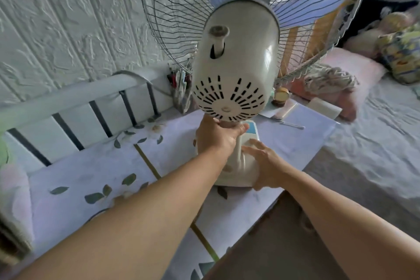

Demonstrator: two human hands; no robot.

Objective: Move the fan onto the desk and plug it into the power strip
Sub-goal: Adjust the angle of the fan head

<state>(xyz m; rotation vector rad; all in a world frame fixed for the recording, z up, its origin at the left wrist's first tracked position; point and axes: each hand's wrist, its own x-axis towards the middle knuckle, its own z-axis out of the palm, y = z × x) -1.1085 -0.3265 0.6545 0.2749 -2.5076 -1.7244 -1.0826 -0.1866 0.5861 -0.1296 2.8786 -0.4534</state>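
Desk fan [234,57] stands on the desk [91,166], base near its right edge. Left hand [218,136] grips the neck just under the motor housing (fingers wrapped). Right hand [266,163], fingers straight, presses the base's right side.

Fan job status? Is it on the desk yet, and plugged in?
Done: the fan stands with its base on the desk.
In hand: the left hand grips the fan's neck just under the motor housing; the right hand rests on the base, fingers straight.
Left: plugging in. No plug, cord or power strip shows clearly in this view.
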